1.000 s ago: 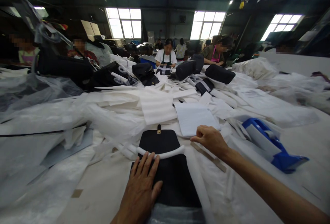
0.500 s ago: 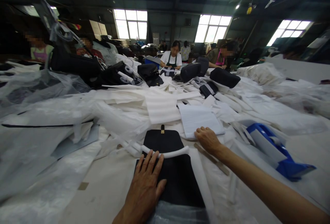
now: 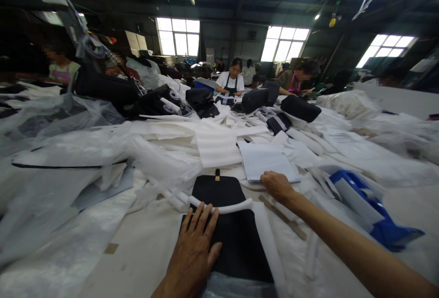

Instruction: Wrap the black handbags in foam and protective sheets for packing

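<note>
A black bag (image 3: 240, 238) lies flat before me with its flap (image 3: 219, 190) folded away from me; a gold clasp (image 3: 217, 178) is on the flap's strap. Across the fold runs a white foam rod (image 3: 233, 207). My left hand (image 3: 197, 238) rests flat on the bag, fingers spread, fingertips at the rod. To the right of the flap, my right hand (image 3: 277, 185) is closed at the near edge of a stack of thin white sheets (image 3: 267, 161); its fingertips are hidden. Clear plastic (image 3: 236, 286) covers the bag's near end.
A blue tape dispenser (image 3: 363, 197) lies at the right. White foam sheets (image 3: 217, 145) and plastic film (image 3: 85, 151) are heaped around the table. Several black bags (image 3: 300, 107) lie farther back. Across the table, a person in a dark apron (image 3: 230, 83) and other people are at work.
The whole view has shifted slightly, with the scene a little lower in the picture. The left hand stays on the bag, and the right hand stays at the near edge of the sheets.
</note>
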{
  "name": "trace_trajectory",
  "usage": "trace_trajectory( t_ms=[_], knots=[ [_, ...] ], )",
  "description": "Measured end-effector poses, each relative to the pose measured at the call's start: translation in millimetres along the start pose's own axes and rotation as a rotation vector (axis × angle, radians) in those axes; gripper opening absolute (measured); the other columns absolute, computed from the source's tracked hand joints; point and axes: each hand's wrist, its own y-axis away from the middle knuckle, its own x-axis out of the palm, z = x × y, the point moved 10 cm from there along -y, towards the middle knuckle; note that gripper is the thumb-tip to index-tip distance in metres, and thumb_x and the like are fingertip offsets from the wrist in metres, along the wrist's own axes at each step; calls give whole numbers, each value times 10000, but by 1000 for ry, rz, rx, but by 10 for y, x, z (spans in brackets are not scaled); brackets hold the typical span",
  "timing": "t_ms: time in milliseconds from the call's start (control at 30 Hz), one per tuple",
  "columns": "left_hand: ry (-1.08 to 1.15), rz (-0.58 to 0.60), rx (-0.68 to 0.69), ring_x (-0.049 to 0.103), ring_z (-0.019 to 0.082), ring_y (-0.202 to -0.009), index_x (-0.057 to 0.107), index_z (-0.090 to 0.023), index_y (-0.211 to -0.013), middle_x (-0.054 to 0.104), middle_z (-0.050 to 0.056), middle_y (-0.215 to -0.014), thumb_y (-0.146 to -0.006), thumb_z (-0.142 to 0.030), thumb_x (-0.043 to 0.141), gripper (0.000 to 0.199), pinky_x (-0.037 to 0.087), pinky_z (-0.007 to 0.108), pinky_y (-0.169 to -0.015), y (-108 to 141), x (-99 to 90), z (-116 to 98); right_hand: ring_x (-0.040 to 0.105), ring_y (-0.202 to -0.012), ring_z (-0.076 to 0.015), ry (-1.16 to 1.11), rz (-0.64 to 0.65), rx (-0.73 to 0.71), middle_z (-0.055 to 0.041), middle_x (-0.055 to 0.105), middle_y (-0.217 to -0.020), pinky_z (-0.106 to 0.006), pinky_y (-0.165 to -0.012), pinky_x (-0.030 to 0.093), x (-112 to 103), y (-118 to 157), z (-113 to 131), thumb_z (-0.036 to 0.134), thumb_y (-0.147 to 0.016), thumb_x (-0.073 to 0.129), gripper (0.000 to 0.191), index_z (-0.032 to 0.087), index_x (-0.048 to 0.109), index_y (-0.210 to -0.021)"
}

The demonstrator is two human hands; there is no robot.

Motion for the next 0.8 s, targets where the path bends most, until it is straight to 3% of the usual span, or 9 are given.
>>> trace_trajectory(
  t_ms=[133,267,500,700,800],
  knots=[
    [6,2,-3,379,285,-1383,266,-266,-1506,419,37,-1513,-838,-247,565,732,391,503,-1090,-6,-18,3,666,-868,-241,-162,-11,107,-118,723,-946,-290,-685,420,-95,-158,-259,245,-882,571,171,171,725,-875],
    [6,0,-2,384,285,-1380,261,-265,-1508,423,38,-1510,-845,-261,564,729,390,502,-1092,-13,-22,1,655,-814,-205,-374,4,190,-69,733,-846,-258,-668,423,-163,-275,-516,300,-794,659,141,180,730,-819],
    [-9,-18,-4,394,282,-1371,267,-275,-1506,428,26,-1508,-839,-270,572,733,392,490,-1087,-1,-4,4,579,-553,-117,-672,149,212,-30,697,-662,-211,-517,417,66,-291,-684,467,-783,640,325,147,692,-766],
    [-41,-18,5,392,280,-1371,271,-267,-1505,407,14,-1521,-824,-270,580,748,401,481,-1079,-3,-3,2,656,-665,-149,-599,156,291,-67,717,-770,-234,-609,456,130,-441,-757,576,-878,466,479,158,665,-759],
    [-27,-17,4,389,281,-1373,273,-269,-1504,411,19,-1518,-833,-274,576,737,398,481,-1081,0,-3,2,679,-863,-259,-430,170,335,-115,719,-867,-328,-741,467,186,-510,-703,606,-752,636,445,163,670,-758]
  ],
)
